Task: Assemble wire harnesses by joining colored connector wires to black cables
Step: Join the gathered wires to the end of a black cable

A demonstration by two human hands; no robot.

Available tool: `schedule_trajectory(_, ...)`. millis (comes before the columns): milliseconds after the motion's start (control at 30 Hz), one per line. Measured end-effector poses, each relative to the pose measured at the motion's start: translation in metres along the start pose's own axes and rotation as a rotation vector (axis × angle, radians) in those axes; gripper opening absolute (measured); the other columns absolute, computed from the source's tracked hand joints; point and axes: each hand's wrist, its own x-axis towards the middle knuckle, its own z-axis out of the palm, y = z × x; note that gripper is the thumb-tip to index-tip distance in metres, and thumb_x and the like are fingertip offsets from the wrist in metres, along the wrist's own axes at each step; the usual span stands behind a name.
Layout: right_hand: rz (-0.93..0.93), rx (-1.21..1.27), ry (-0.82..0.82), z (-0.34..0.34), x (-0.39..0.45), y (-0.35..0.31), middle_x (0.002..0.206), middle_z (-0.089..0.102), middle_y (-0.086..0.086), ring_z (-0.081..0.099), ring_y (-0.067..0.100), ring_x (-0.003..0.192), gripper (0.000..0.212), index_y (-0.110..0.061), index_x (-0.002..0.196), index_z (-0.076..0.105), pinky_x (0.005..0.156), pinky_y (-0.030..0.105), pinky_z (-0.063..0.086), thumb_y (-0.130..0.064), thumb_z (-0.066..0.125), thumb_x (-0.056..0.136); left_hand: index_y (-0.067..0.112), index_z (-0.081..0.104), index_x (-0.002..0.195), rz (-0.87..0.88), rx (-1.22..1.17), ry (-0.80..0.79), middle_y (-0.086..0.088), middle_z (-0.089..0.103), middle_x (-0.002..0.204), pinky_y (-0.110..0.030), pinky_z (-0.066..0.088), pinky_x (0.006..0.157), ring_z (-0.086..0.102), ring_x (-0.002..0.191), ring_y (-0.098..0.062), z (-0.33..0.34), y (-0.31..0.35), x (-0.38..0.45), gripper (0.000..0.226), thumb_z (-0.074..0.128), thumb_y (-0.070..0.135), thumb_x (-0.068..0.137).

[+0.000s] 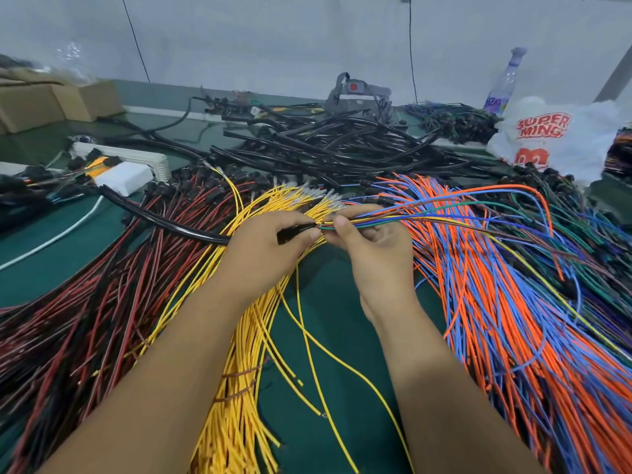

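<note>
My left hand grips the end of a black cable that runs off to the left across the green table. My right hand pinches a small bundle of colored wires, among them orange, blue, green, yellow and brown, right at the cable's mouth. The wires fan out to the right from my fingers. Both hands meet above a pile of yellow wires. Whether the wire ends sit inside the cable is hidden by my fingers.
Red-and-black wires lie left, orange and blue wires right, a heap of black cables behind. A white plastic bag, a bottle, cardboard boxes and a white power strip stand at the back.
</note>
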Motion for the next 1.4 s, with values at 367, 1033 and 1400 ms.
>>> schedule_trajectory(367, -0.020, -0.088, 0.005, 0.0041, 0.0021, 0.0010, 0.074, 0.067, 0.009, 0.066, 0.023, 0.072, 0.025, -0.018, 0.076, 0.066, 0.079, 0.056, 0.056, 0.005, 0.062, 0.085, 0.033, 0.073, 0.106, 0.123, 0.276, 0.053, 0.004, 0.058, 0.079, -0.044, 0.045, 0.073, 0.052, 0.081, -0.017, 0.0044, -0.0054, 0.0065, 0.020, 0.069, 0.032, 0.086)
schedule_trajectory(1033, 0.077, 0.059, 0.029, 0.0066, 0.0038, 0.0010, 0.065, 0.066, -0.002, 0.066, 0.010, 0.059, 0.020, -0.013, 0.080, 0.061, 0.060, 0.020, 0.053, 0.005, 0.063, 0.087, 0.027, 0.058, 0.087, 0.020, 0.218, -0.064, 0.009, 0.052, 0.066, -0.032, 0.033, 0.056, 0.047, 0.062, -0.008, 0.0046, -0.0067, 0.0037, 0.017, 0.050, 0.038, 0.097)
schedule_trajectory(1400, 0.006, 0.110, -0.025, 0.0074, 0.0039, -0.0030, 0.063, 0.067, -0.003, 0.066, 0.009, 0.058, 0.024, -0.010, 0.077, 0.065, 0.061, 0.021, 0.054, 0.012, 0.062, 0.085, 0.027, 0.043, 0.078, 0.239, 0.499, -0.056, 0.012, 0.038, 0.068, -0.033, 0.034, 0.057, 0.039, 0.071, -0.013, 0.0022, -0.0058, 0.0044, 0.022, 0.039, 0.042, 0.094)
